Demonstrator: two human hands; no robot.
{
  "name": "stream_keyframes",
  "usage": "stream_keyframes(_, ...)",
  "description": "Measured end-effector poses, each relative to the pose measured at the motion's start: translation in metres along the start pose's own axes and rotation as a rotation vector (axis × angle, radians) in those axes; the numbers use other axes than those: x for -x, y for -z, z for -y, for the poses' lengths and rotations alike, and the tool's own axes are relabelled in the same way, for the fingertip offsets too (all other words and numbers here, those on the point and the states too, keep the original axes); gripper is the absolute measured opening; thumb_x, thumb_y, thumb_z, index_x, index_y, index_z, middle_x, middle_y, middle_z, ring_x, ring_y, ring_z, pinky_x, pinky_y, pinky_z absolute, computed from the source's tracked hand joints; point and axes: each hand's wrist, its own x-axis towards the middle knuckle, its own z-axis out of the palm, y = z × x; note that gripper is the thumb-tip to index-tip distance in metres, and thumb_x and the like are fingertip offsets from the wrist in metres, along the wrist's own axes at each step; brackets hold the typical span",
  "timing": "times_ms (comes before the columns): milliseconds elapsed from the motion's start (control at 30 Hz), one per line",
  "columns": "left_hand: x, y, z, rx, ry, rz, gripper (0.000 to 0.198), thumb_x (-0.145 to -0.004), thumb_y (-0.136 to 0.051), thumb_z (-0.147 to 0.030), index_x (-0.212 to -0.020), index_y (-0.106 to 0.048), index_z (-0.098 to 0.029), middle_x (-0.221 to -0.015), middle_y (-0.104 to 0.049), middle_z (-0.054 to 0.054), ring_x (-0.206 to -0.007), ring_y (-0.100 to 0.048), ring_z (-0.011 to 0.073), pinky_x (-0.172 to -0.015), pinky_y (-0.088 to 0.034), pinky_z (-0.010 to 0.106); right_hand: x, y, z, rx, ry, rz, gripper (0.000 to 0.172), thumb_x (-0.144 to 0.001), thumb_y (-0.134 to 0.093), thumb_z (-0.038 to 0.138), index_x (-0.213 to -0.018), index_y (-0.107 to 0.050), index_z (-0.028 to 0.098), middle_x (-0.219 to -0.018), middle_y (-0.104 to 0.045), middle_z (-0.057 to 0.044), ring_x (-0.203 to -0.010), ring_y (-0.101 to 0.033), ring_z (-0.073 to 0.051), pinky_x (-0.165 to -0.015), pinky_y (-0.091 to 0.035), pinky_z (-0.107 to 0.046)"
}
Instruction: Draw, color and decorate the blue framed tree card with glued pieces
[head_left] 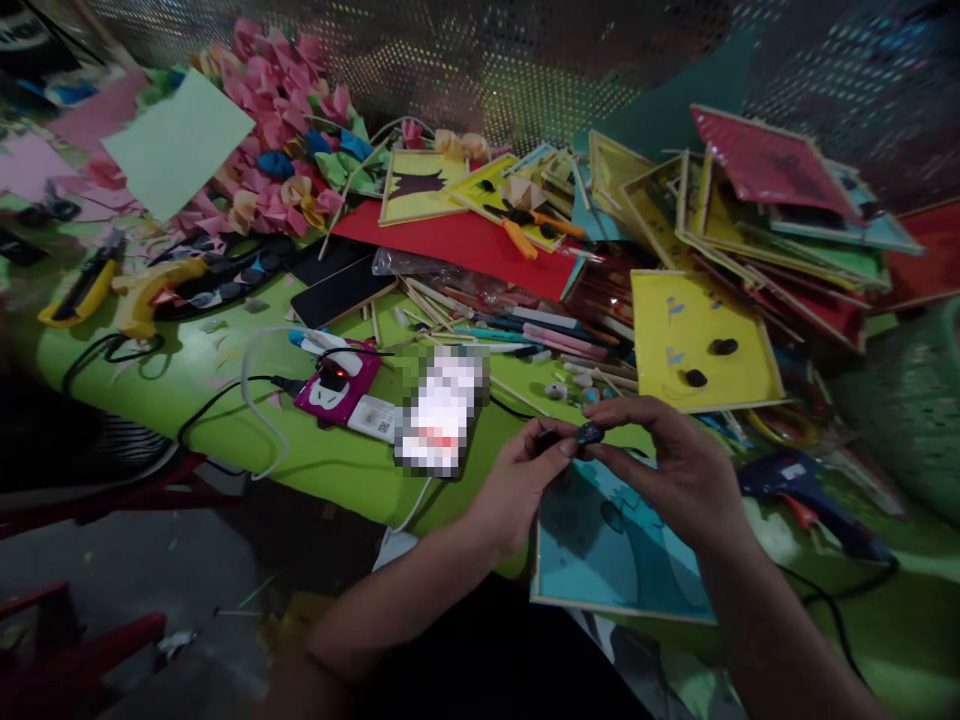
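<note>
My left hand (pixel 525 470) is closed in a pinch, with a dark piece partly hidden between its thumb and fingers. Between the thumb and forefinger of my right hand (pixel 675 470) is a small dark lump (pixel 590 432), which the left thumb tip also seems to touch. The lump's material is too dim to make out. Below both hands lies a blue framed panel (pixel 585 560) with darker blue shapes on it. Just beyond the right hand, a yellow framed panel (pixel 675 330) carries two black lumps and small bluish marks.
A glue gun (pixel 810 500) lies right of my right hand, its cable trailing forward. To the left are a lit phone (pixel 442 415) and a purple power strip (pixel 334 395) with cables. Behind are pens (pixel 562 340), stacked framed panels (pixel 780 240) and pink paper pieces (pixel 262 100).
</note>
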Motion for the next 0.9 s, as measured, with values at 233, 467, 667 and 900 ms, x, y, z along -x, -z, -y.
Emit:
stream_keyframes(233,0.000,0.004,0.002,-0.027,-0.062,-0.048,0.041,-0.066,-0.093,-0.046,-0.088,-0.073,-0.017,-0.072,-0.061,-0.003,-0.062,-0.046,0.0085,-0.061,-0.035,0.024,-0.003,0.000,0.000,0.304,0.141,0.010,0.015,-0.099,-0.067,0.029,-0.114,-0.067,0.026,-0.097,-0.071,-0.002,-0.086,-0.069,-0.021,-0.078,-0.054,-0.034)
stream_keyframes(467,-0.001,0.004,0.004,-0.049,-0.110,-0.046,0.039,-0.069,-0.092,-0.041,-0.098,-0.079,-0.019,-0.088,-0.071,0.002,-0.068,-0.051,0.0101,-0.064,-0.037,0.024,-0.002,-0.001,0.001,0.313,0.157,0.047,0.024,-0.099,-0.067,0.029,-0.123,-0.067,0.029,-0.104,-0.074,-0.004,-0.094,-0.072,-0.024,-0.081,-0.058,-0.037)
stream_keyframes(667,-0.003,0.004,0.005,-0.055,-0.087,-0.069,0.037,-0.068,-0.091,-0.037,-0.098,-0.081,-0.019,-0.091,-0.076,0.005,-0.076,-0.061,0.0152,-0.075,-0.046,0.028,-0.001,-0.004,0.004,0.403,0.229,0.008,0.021,-0.098,-0.069,0.023,-0.118,-0.069,0.026,-0.105,-0.077,-0.004,-0.094,-0.074,-0.024,-0.084,-0.057,-0.037)
stream_keyframes(900,-0.003,0.005,0.008,-0.067,-0.135,-0.096,0.028,-0.070,-0.090,-0.031,-0.094,-0.080,-0.019,-0.087,-0.073,0.003,-0.069,-0.054,0.0113,-0.067,-0.040,0.025,0.000,-0.010,0.006,0.667,0.424,-0.004,0.026,-0.098,-0.064,0.019,-0.125,-0.067,0.018,-0.100,-0.079,-0.008,-0.082,-0.075,-0.025,-0.074,-0.056,-0.037)
